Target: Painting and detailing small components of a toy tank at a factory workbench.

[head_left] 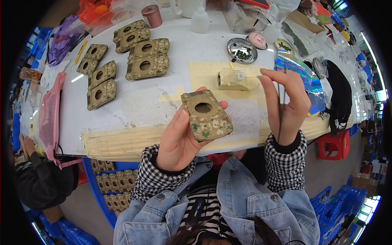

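My left hand is closed around the edges of a camouflage toy tank shell, its round hole facing up. Between thumb and index finger, my right hand pinches a thin needle-like tool. The tool's tip is at a small white cap-like piece on a cream-coloured block. A long dark thin rod runs along the right palm toward the wrist; its kind is unclear. Beyond the block, a round metal dish holds several small dark green parts.
More camouflage shells lie in pairs at the far left. A pink mesh bag hangs at the table's left edge. Below it, a blue crate holds many shells. A white squeeze bottle stands at the back, with holographic film on the right.
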